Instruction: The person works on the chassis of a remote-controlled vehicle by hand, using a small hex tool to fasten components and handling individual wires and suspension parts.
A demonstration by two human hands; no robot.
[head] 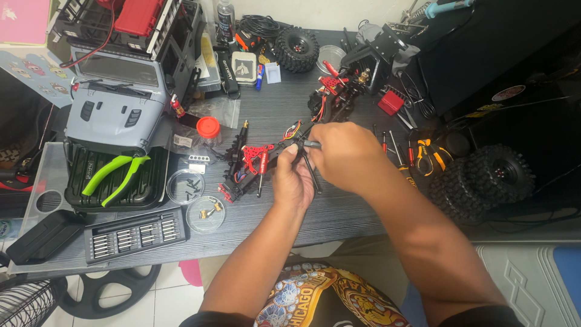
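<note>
A black model-car chassis [254, 163] with red metal parts lies across the middle of the dark desk [339, 212]. My left hand [292, 180] grips the chassis frame from below, near its middle. My right hand [342, 154] pinches a thin screwdriver [311, 145] whose tip points left at the frame. A thin black rod [310, 172] hangs down between the two hands. The far end of the chassis [339, 88], with red suspension pieces and wires, reaches toward the back of the desk.
A grey model truck body [115, 97] stands at the left, green-handled pliers [115, 175] in a black tray before it. Two clear round dishes [185, 186] hold screws and small brass parts. A bit set case [134, 233] lies front left. Knobby tyres [484, 175] sit right.
</note>
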